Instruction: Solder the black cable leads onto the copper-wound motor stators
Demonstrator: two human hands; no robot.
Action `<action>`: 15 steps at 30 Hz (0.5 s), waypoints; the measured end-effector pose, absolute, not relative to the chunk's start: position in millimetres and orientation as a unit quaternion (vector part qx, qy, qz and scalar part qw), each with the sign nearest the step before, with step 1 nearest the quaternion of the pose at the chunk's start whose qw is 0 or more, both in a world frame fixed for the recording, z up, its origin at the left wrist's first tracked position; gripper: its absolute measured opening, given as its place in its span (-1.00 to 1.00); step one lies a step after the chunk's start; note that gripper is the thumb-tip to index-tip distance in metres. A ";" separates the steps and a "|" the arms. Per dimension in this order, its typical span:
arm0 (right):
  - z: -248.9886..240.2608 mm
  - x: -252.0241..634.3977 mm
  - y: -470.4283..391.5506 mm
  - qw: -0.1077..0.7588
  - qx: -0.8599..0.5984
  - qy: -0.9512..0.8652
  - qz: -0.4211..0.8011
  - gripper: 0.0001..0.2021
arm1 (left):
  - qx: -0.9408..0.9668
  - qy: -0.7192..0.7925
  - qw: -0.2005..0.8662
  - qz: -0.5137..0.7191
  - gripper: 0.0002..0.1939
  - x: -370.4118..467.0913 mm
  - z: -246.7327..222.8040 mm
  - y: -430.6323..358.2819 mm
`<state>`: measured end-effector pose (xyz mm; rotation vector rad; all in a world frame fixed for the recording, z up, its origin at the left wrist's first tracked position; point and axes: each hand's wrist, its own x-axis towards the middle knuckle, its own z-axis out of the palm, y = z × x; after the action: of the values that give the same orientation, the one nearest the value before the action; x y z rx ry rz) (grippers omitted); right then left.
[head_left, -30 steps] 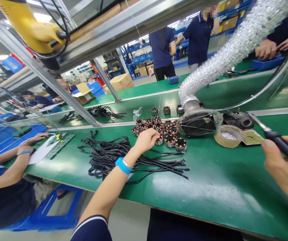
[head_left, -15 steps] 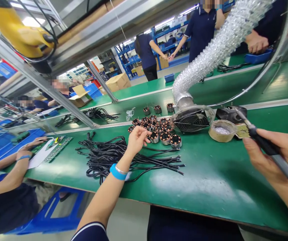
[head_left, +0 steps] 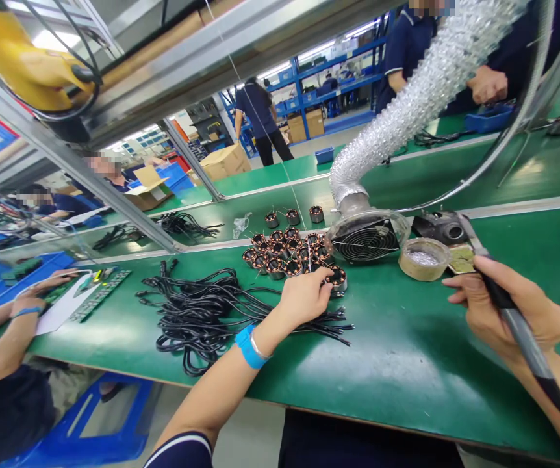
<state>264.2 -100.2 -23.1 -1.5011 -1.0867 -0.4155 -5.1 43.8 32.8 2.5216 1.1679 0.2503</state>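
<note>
My right hand [head_left: 538, 309] grasps a black-and-grey, pen-shaped soldering iron [head_left: 522, 333] near a yellowish square sponge [head_left: 462, 259]. On the green tabletop [head_left: 382, 354], my left hand [head_left: 304, 297] touches a silver, copper-wound ring [head_left: 340, 279] beside similar rings [head_left: 275, 268]; from here I cannot tell whether it is gripped.

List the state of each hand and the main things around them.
Left hand: at the front-right coil, grip unclear
Right hand: closed around the soldering iron
Soldering iron: held, tip pointing away
Copper coils: mostly upright, clustered
Black cables: loosely piled
Round tub: open-topped, silvery inside
Flexible duct: bent
</note>
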 end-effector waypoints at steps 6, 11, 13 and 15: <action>-22.2 250.0 -97.1 0.591 -0.582 -0.531 -0.171 -0.93 | 0.911 0.399 0.102 0.034 -0.75 21.5 27.2 39.9; -26.2 224.6 -98.1 0.558 -0.553 -0.604 -0.136 -0.77 | 0.923 0.356 0.147 0.020 -0.67 30.1 37.9 10.8; -31.6 213.9 -98.2 0.534 -0.551 -0.632 -0.107 -0.63 | 0.913 0.350 0.203 0.047 -0.62 21.1 47.7 10.0; -37.8 203.8 -95.6 0.516 -0.556 -0.646 -0.083 -0.52 | 0.887 0.362 0.269 0.103 -0.58 7.1 54.6 19.4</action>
<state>203.8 -95.6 -37.8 -1.3361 -1.5525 -0.1984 7.1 19.4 54.6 2.3916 0.9750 0.2782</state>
